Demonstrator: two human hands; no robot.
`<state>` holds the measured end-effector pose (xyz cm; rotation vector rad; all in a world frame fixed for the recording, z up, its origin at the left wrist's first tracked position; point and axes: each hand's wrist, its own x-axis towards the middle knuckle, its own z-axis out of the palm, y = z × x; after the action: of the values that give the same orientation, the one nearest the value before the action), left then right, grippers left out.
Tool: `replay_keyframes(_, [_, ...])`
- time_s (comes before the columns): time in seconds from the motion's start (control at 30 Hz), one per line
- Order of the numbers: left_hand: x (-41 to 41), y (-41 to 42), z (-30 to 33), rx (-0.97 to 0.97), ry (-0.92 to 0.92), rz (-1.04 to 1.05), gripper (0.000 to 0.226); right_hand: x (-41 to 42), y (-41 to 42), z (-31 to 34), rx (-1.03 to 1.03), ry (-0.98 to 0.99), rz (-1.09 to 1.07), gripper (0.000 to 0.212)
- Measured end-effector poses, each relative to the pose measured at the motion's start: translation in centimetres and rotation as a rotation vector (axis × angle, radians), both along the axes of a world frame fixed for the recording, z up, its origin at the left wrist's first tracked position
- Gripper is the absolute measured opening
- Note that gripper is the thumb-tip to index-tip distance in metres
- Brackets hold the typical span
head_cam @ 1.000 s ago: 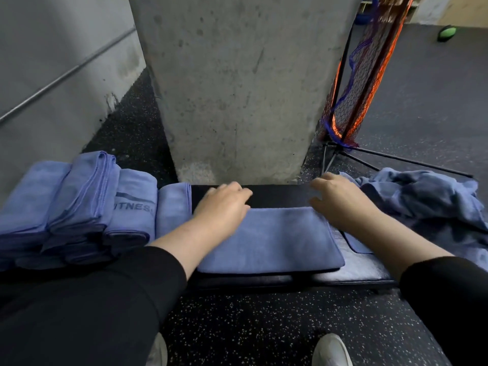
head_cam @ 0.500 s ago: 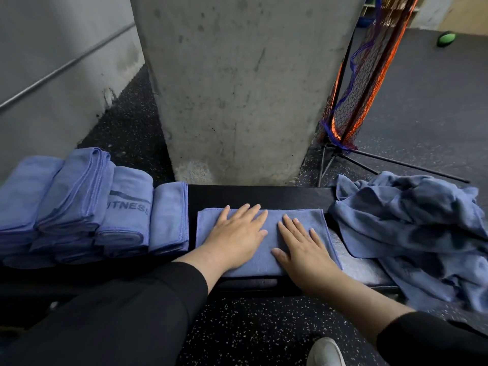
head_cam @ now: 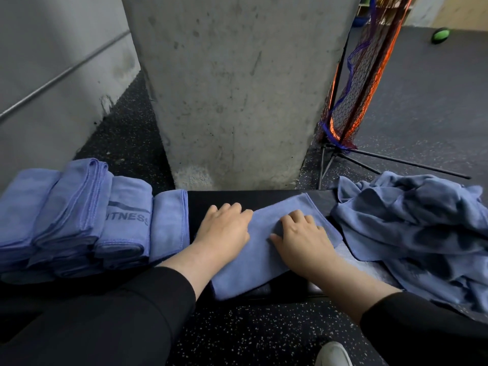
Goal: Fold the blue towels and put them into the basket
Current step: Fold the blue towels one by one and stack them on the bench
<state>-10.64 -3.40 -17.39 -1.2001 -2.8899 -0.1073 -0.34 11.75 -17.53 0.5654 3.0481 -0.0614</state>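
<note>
Half-folded blue microfibre towel (head_cam: 260, 249) lies mid black padded table (head_cam: 200, 204), long axis skewed, near edge to far-right. Left hand (head_cam: 224, 228) and right hand (head_cam: 301, 235) both on it, fingers curled gripping cloth. Neither nearer.

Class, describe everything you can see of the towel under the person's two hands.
The folded towel is plain blue, soft-looking cloth with a stitched hem. It lies as a flat rectangle, skewed, on the black bench, its near corner hanging over the front edge. The left hand rests on its left edge with fingers curled; the right hand presses on top, bunching the cloth slightly. It touches neither towel pile.
</note>
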Motion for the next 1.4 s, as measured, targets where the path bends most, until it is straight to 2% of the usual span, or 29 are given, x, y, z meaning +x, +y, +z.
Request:
replay_keyframes(0.1, [-0.1,-0.8,-0.3,0.044,0.050,-0.054,0.026,-2.0,0.6,-1.1,-0.033,0.019,0.028,0.045])
replay_keyframes(0.17, [-0.3,-1.3,-0.3,0.047,0.046,-0.122,0.027,-3.2,0.9,-1.8,-0.094,0.065,0.055,0.047])
replay_keyframes(0.27, [-0.4,-1.9,0.1,0.028,0.028,-0.189,0.022,-4.1,1.6,-2.9,-0.142,0.148,0.155,0.067])
replay_keyframes(0.43, [0.1,-2.2,0.8,-0.062,-0.018,-0.203,0.025,-5.8,3.5,-2.8,-0.156,0.078,0.401,0.075])
replay_keyframes(0.53, [0.5,-2.3,0.8,-0.068,-0.020,-0.191,0.025,-6.5,3.8,-2.3,-0.180,0.048,0.438,0.075])
replay_keyframes(0.63, [0.8,-2.6,0.7,-0.056,-0.025,-0.161,0.023,-5.6,2.3,-2.3,-0.144,0.132,0.338,0.050])
replay_keyframes(0.73, [1.0,-2.7,0.8,-0.037,-0.093,-0.095,0.020,-2.7,-0.5,-2.0,-0.112,0.308,0.097,0.035])
replay_keyframes(0.77, [1.0,-2.6,0.8,-0.029,-0.116,-0.071,0.018,-1.7,-1.3,-1.8,-0.142,0.300,0.003,0.038])
replay_keyframes(0.83, [1.1,-2.4,0.8,-0.029,-0.135,-0.049,0.012,0.1,-2.2,-2.0,-0.249,0.164,-0.135,0.052])
replay_keyframes(0.9, [1.2,-2.3,0.9,-0.048,-0.141,-0.038,0.007,1.1,-2.3,-2.4,-0.272,0.049,-0.144,0.060])
replay_keyframes(1.03, [1.3,-2.8,0.6,-0.049,-0.172,-0.030,0.010,0.2,-0.3,-2.9,-0.216,0.012,0.045,0.063])
replay_keyframes(1.13, [1.9,-3.6,1.0,-0.055,-0.202,-0.064,0.024,-1.2,2.4,-2.5,-0.190,-0.069,0.191,0.063])
replay_keyframes(1.23, [2.5,-4.5,1.6,-0.062,-0.120,-0.135,0.029,-1.8,3.4,-2.0,-0.128,-0.072,0.160,0.062])
replay_keyframes(1.3, [2.8,-5.1,1.6,-0.068,-0.077,-0.208,0.030,-1.0,2.9,-1.8,-0.113,0.052,0.185,0.051])
replay_keyframes(1.4, [3.1,-6.2,1.1,-0.091,-0.088,-0.267,0.036,1.7,2.5,-1.6,-0.164,0.308,0.483,0.026])
